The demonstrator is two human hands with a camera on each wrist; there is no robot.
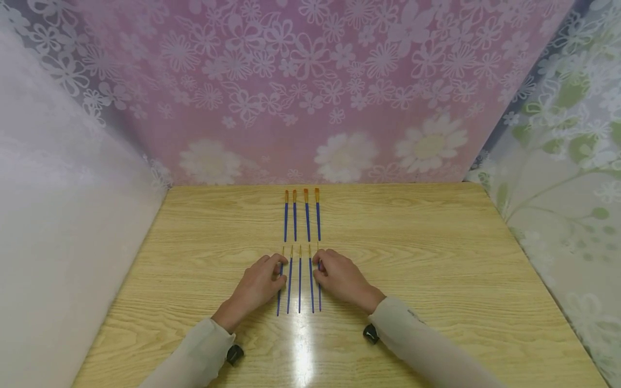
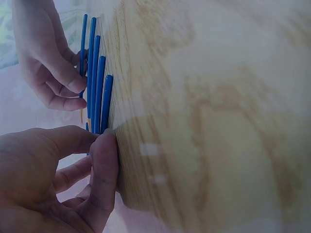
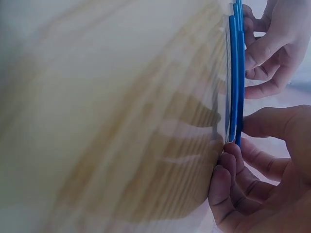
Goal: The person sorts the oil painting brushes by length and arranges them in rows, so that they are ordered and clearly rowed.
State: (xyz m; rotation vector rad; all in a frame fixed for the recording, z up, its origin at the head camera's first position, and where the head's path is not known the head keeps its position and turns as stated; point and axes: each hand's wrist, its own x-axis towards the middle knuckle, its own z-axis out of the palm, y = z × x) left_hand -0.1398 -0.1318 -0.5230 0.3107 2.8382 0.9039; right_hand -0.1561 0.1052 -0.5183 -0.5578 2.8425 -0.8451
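Several slim blue-handled paintbrushes with fine tips lie side by side on the table, the middle brush [image 1: 299, 280] between both hands. My left hand [image 1: 259, 277] pinches the leftmost slim paintbrush [image 1: 278, 303] between thumb and fingers. On the other end of the row, my right hand [image 1: 344, 277] holds the rightmost slim paintbrush [image 1: 319, 296] with thumb and curled fingers. The left wrist view has the handle ends [image 2: 107, 99] fanned beyond the left thumb and forefinger. In the right wrist view the right thumb [image 3: 265, 121] meets a blue handle [image 3: 241, 82]; the fingertips are beneath it.
Behind the slim brushes, a row of wider flat paintbrushes [image 1: 295, 222] lies with orange bristles toward the back edge. The wood-grain table [image 1: 412, 242] meets a pink flowered curtain [image 1: 291, 108] behind, a white wall [image 1: 58, 188] at left and a leafy curtain [image 1: 558, 188] at right.
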